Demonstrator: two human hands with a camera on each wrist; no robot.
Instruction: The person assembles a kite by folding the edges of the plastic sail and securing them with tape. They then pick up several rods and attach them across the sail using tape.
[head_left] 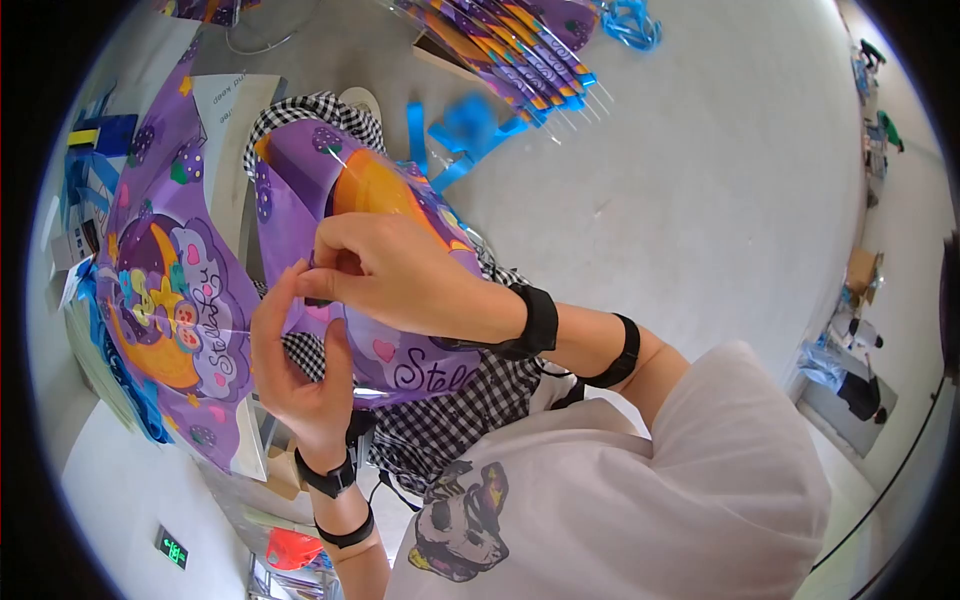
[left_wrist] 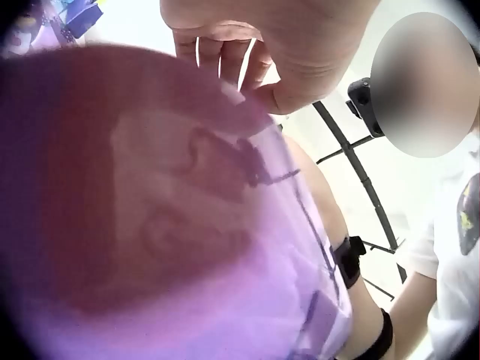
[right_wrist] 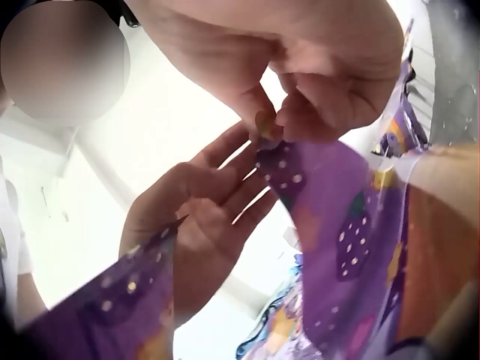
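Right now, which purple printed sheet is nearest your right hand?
The purple printed sheet across the checkered fabric, directly beneath the right hand; the others lie off that fabric.

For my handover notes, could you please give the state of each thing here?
Right hand, pinching the purple film
Left hand, open, fingers slightly bent
Purple film, draped over the checked cloth
Printed sheet at left, spread out
Blue strips, loose on the floor
Green sign, lit

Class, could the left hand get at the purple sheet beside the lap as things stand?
Probably yes: the left hand looks open, close to the purple sheet, with nothing visible between. The right hand pinches the printed film.
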